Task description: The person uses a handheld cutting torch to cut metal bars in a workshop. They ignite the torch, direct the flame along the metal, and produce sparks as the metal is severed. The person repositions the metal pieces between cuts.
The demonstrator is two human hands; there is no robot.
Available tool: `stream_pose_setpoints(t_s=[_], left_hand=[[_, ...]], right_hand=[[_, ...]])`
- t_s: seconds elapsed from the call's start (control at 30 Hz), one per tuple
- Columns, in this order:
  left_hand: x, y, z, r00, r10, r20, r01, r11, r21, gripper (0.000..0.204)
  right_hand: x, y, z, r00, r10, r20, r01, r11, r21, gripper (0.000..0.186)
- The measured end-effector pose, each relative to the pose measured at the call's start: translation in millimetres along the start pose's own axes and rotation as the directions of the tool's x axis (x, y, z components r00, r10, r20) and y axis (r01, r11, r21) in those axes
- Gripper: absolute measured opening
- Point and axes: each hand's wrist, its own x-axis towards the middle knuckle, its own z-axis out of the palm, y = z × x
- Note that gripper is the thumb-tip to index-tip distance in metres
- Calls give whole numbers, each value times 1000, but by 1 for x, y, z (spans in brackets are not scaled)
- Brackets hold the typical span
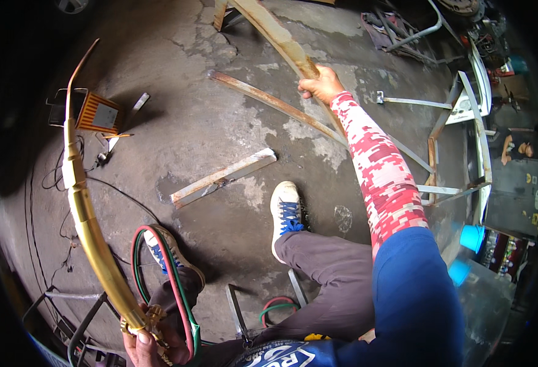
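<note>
In my left hand [142,350], low at the left, is a brass gas torch [92,229]. Its long tube points up and away and ends in a thin, bent copper-coloured tip. A red and a green hose [186,306] loop beside its valve end. My right hand [324,85] is closed around a long, rusty metal bar [275,38] at the top centre. That bar slants from the upper left down behind my sleeved forearm. Below it a second rusty bar [269,104] lies on the floor, and a shorter steel piece [223,177] lies in front of my shoes.
A black and yellow-orange box [95,113] stands at the left among black cables [116,183]. Welded metal frames [486,144] stand at the right, with more metal parts [403,37] at the upper right. A blue container [472,237] is at the right. Another person [516,148] is at the far right.
</note>
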Motion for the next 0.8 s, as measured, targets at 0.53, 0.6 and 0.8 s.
stream_pose_setpoints(t_s=[0.53, 0.6, 0.8], left_hand=[[-22, 19, 7, 990, -112, 85, 138, 891, -433, 45], [-22, 21, 9, 984, -92, 150, 153, 872, -465, 45], [-25, 9, 13, 969, -34, 245, 149, 870, -470, 32]], right_hand=[[-56, -17, 12, 997, -8, -80, 22, 985, 172, 21], [-91, 16, 7, 992, 83, -98, -60, 973, 223, 23], [-161, 71, 21, 967, 231, -106, -190, 934, 303, 23]])
